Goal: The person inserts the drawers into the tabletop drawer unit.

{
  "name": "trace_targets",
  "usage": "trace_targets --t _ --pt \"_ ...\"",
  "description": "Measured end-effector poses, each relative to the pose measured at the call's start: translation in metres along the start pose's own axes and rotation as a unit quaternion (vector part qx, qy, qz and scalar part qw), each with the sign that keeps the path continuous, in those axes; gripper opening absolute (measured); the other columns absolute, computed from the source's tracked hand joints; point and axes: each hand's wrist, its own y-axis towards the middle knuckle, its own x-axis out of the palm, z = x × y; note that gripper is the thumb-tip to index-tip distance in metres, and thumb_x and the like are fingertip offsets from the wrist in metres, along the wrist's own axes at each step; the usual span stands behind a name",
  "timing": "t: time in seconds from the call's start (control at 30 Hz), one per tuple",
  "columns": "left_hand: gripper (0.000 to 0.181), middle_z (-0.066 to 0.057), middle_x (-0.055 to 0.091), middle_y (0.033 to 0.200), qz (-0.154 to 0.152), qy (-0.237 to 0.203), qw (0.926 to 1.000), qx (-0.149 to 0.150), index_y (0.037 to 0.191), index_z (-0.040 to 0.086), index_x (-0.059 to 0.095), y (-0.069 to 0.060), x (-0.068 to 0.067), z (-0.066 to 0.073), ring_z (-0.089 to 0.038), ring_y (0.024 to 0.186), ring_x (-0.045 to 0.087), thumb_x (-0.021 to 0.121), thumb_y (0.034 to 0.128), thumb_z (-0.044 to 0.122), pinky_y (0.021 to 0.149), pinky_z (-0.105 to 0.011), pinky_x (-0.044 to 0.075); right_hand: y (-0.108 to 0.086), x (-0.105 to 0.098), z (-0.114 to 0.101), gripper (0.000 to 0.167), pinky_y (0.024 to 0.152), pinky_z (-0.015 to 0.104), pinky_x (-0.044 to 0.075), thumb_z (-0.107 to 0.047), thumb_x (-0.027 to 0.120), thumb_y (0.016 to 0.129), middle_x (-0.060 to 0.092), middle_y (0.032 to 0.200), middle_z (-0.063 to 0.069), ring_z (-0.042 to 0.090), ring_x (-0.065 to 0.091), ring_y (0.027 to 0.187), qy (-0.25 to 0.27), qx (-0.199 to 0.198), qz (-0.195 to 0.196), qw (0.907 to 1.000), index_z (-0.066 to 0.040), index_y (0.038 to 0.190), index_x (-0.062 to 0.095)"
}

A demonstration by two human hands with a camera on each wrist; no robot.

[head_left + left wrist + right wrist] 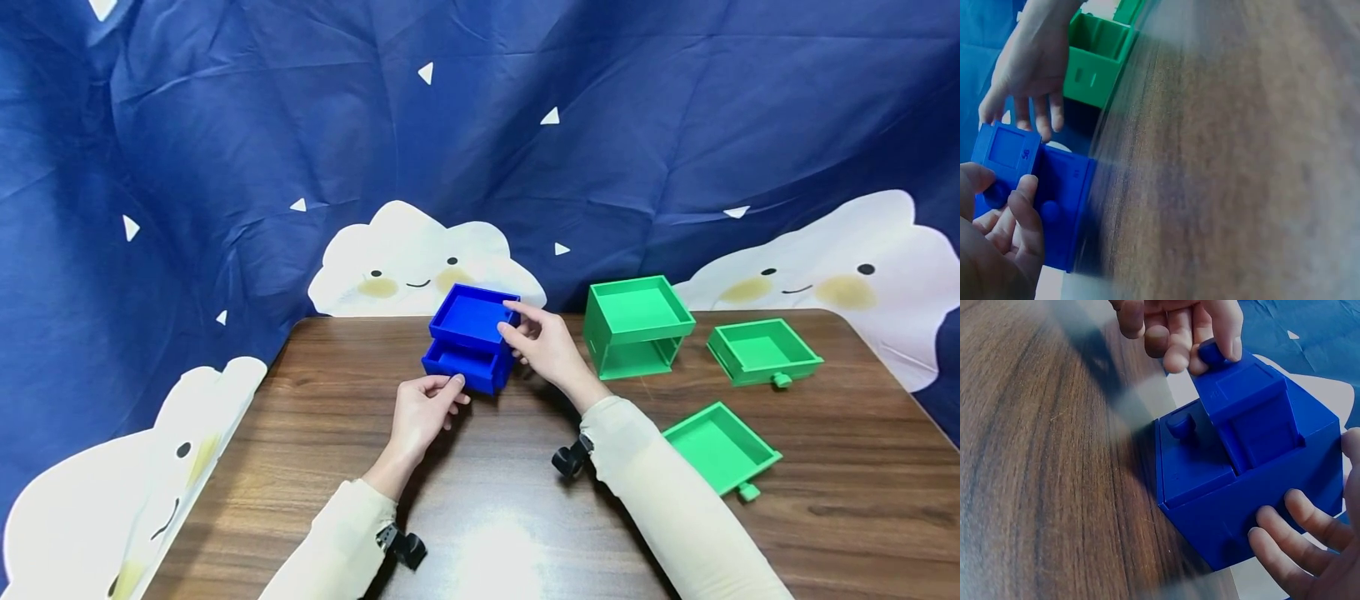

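A small blue cabinet [480, 315] stands at the back of the table, with a shallow tray top. Its upper blue drawer [1244, 387] sticks partly out, while the lower drawer [1194, 453] sits flush in the body. With thumb and fingers, my left hand [423, 411] pinches the round knob [996, 195] of the upper drawer. My right hand [551, 346] is at the cabinet's right side. Its fingers [1279, 531] lie spread and only slightly bent near the side wall, and the thumb is near the top rim in the head view.
Right of the cabinet stands a green cabinet frame [637, 329] with an open front. One green drawer [763, 350] lies farther right, and another green drawer [720, 450] lies nearer, beside my right sleeve. A blue patterned cloth [480, 125] hangs behind the wooden table [315, 417].
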Motion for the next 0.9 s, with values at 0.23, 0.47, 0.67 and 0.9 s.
trace_targets --t 0.23,0.47,0.67,0.9 --pt "0.026 -0.007 0.079 0.073 0.001 -0.003 1.0 -0.004 0.097 -0.006 0.08 0.004 0.003 -0.001 -0.014 0.057 0.064 0.077 0.1002 0.02 0.047 -0.025 0.049 0.0 0.001 0.0 0.044 0.063 0.036 0.062 -0.018 0.072 0.105 0.071 0.086 0.016 0.035 0.071 0.071 0.005 0.0 0.002 1.0 -0.006 0.148 0.065" --pt "0.027 -0.007 0.079 0.073 0.003 -0.014 0.9998 -0.01 0.098 -0.007 0.078 0.009 0.006 -0.003 -0.013 0.055 0.064 0.077 0.0993 0.02 0.046 -0.026 0.049 -0.001 0.0 -0.001 0.045 0.062 0.033 0.061 -0.018 0.072 0.105 0.073 0.09 0.019 0.032 0.071 0.071 0.007 0.006 0.005 0.9999 -0.006 0.148 0.065" --pt "0.026 -0.004 0.078 0.07 0.003 -0.028 0.9995 -0.015 0.098 -0.006 0.077 0.011 0.008 -0.004 -0.012 0.055 0.063 0.077 0.0992 0.02 0.046 -0.026 0.048 -0.003 0.0 -0.002 0.045 0.062 0.034 0.061 -0.018 0.072 0.105 0.073 0.089 0.019 0.04 0.072 0.075 0.011 0.01 0.003 0.9999 -0.007 0.149 0.065" --pt "0.024 -0.001 0.077 0.069 0.005 -0.03 0.9994 -0.016 0.096 -0.004 0.077 0.015 0.011 -0.001 -0.012 0.056 0.063 0.076 0.1003 0.019 0.047 -0.025 0.048 -0.001 0.001 0.0 0.045 0.066 0.048 0.064 -0.019 0.071 0.106 0.073 0.088 0.019 0.043 0.072 0.075 0.006 0.002 0.005 1.0 -0.007 0.149 0.065"
